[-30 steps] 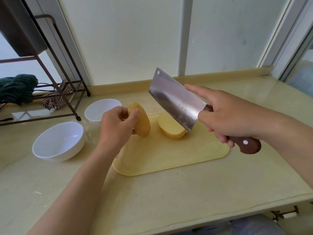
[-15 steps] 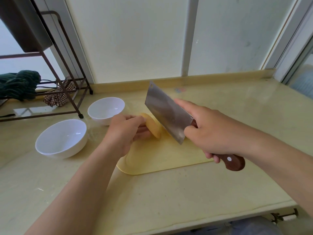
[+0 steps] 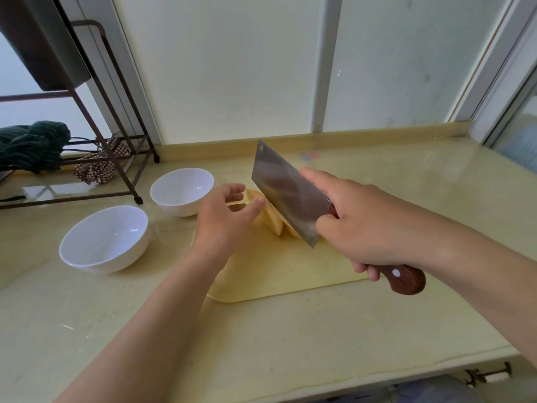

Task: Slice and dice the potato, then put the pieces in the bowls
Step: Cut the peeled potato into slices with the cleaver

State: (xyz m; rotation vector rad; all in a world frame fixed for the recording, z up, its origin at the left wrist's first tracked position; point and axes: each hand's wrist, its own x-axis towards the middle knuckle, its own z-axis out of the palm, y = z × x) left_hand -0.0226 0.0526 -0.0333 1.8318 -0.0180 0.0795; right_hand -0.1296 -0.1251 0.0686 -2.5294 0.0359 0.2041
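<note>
On pale yellow plastic cutting board (image 3: 270,274), left hand (image 3: 225,219) has released potato half (image 3: 273,219), fingers spread; right hand (image 3: 366,225) grips wood-handled steel cleaver (image 3: 287,193); slicing next.

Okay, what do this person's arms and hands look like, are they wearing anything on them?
Both arms are bare as far as the picture shows, with no sleeves in view. The left hand and right hand wear no gloves, and no rings, watch or bracelet can be seen. No marks are visible.
</note>
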